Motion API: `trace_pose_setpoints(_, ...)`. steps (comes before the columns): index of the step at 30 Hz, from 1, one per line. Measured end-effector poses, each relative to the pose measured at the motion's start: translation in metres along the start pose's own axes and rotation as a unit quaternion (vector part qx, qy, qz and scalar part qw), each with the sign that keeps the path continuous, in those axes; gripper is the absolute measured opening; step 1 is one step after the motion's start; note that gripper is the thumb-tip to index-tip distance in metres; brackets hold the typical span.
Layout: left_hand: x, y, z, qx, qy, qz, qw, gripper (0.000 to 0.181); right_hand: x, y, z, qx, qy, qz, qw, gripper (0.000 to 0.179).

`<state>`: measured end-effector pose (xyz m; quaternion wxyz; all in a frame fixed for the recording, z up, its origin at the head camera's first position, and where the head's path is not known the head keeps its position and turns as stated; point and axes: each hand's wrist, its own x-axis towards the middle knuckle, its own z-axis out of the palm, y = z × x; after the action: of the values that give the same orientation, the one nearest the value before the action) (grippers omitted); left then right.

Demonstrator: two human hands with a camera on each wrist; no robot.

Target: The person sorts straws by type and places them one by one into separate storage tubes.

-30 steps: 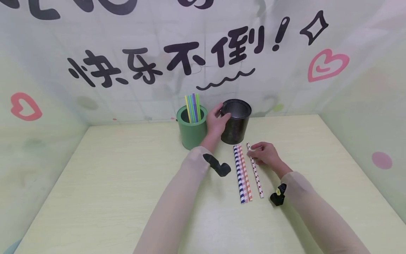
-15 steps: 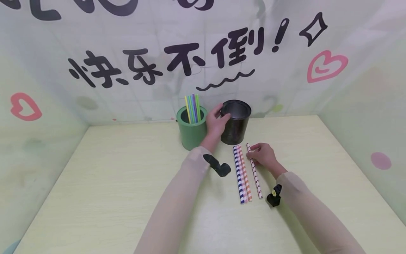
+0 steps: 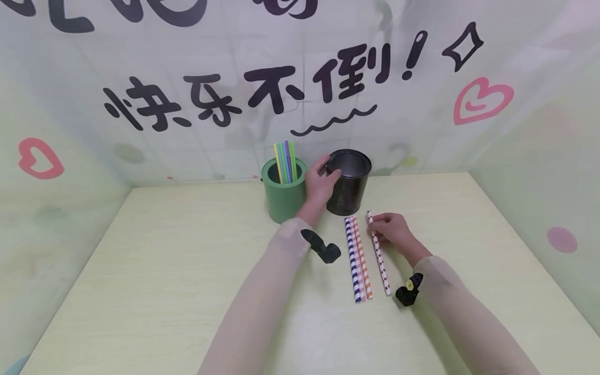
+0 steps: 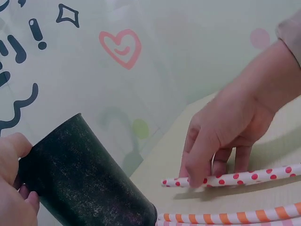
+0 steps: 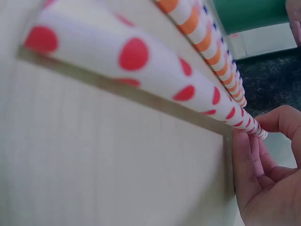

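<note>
Our left grip [image 3: 320,182] holds the can [image 3: 348,194], and because our right grip [image 3: 392,229] pinches the dotted straw [image 3: 380,263] off-centre, its near end may hit the striped straws [image 3: 358,260].

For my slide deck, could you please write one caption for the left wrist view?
Right hand pinches a red-dotted straw beside striped straws; left hand holds a black can.

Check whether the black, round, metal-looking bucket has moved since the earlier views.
No, the bucket keeps its place relative to the black wavy printed line.
</note>
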<state>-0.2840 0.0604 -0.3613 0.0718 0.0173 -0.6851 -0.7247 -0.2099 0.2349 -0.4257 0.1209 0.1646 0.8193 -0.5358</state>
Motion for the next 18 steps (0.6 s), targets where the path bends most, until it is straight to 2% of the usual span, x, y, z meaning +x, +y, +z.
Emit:
trace_pose_setpoints(4, 0.000, -0.001, -0.001, 0.007, -0.006, 0.004, 0.9999, 0.046, -0.001, -0.005, -0.006, 0.017, -0.011, -0.002, 0.9998, 0.040)
trace_pose_setpoints(9, 0.000, -0.001, -0.001, 0.011, -0.009, 0.005, 0.9999, 0.046, -0.003, -0.019, -0.018, 0.059, -0.012, -0.040, 0.9974, 0.043)
trace_pose_setpoints(13, 0.000, -0.001, -0.001, 0.018, -0.008, 0.006, 0.9998, 0.045, -0.003, -0.039, -0.027, 0.102, -0.007, -0.078, 0.9916, 0.043)
trace_pose_setpoints(18, 0.000, -0.001, 0.000, 0.024, -0.005, 0.006, 0.9997, 0.046, -0.003, -0.073, -0.034, 0.155, 0.022, -0.124, 0.9798, 0.041)
